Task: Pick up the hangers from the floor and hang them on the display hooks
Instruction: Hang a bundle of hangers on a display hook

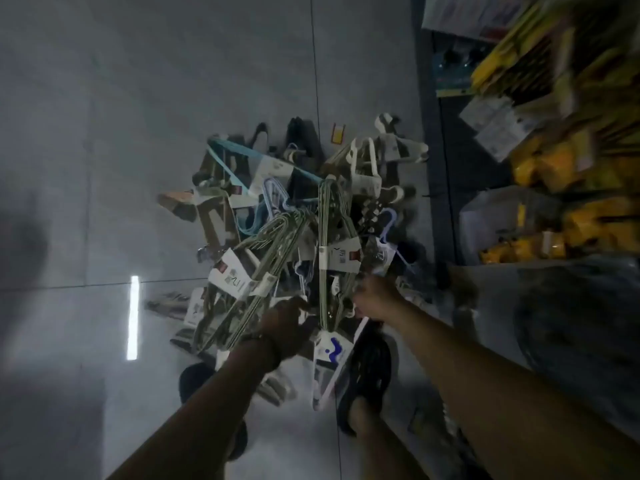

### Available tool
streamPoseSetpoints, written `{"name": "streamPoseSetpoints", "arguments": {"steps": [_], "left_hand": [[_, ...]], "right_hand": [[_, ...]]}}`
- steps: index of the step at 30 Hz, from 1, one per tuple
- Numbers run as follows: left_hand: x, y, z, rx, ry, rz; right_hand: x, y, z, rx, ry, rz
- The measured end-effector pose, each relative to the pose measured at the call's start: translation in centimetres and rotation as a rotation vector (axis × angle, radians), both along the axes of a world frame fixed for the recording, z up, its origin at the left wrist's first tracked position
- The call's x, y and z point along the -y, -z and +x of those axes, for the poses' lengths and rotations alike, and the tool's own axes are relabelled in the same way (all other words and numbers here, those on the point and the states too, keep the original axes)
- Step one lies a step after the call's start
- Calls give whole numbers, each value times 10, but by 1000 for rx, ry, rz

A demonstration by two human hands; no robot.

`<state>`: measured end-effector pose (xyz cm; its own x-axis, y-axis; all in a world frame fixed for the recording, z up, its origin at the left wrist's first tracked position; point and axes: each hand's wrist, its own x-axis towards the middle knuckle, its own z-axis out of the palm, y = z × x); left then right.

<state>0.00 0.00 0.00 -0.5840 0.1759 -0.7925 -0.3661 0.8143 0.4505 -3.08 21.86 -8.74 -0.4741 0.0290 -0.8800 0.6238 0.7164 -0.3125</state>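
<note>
Heap of hangers (294, 220) on the floor (173, 133), right up against both hands. Left hand (287, 329) and right hand (375, 299) down at the near ends of two green hanger bundles (329, 237); grip too blurry to tell. Stretch long-ways off from the hands.

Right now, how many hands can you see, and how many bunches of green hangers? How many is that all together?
Hands: 2, the left hand and the right hand
Green hanger bunches: 2, the left green bunch and the middle green bunch
Total: 4
</note>
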Motion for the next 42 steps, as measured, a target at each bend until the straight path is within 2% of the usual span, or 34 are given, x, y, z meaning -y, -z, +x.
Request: {"name": "streamPoseSetpoints", "arguments": {"steps": [3, 8, 11, 16, 22, 28, 32, 34, 36, 38, 40, 42], "left_hand": [[-22, 72, -33, 44, -131, 38], [-47, 162, -45, 98, -357, 186], [-59, 184, -43, 138, -558, 303], [-62, 162, -53, 106, -712, 403], [-49, 114, -44, 131, -819, 486], [-31, 84, -33, 90, -936, 515], [1, 64, -23, 184, -871, 608], [28, 51, -21, 294, -864, 640], [57, 51, -16, 423, -812, 669], [91, 52, -16, 536, -760, 696], [123, 54, -15, 556, -626, 697], [146, 52, -12, 669, -588, 755]], "right_hand": [[5, 65, -6, -23, 236, 29], [12, 136, -5, -120, 709, -139], [14, 161, -4, -45, 961, -239], [5, 137, -1, -121, 896, -134], [-2, 46, 11, -195, 946, -303], [18, -33, 8, -326, 868, -523], [50, -63, -4, -391, 692, -639], [62, -72, -15, -519, 489, -478], [73, -75, -35, -682, 94, -190], [86, -74, -59, -824, -378, -6], [109, -73, -85, -828, -737, 50], [134, -66, -106, -696, -910, -17]]}}
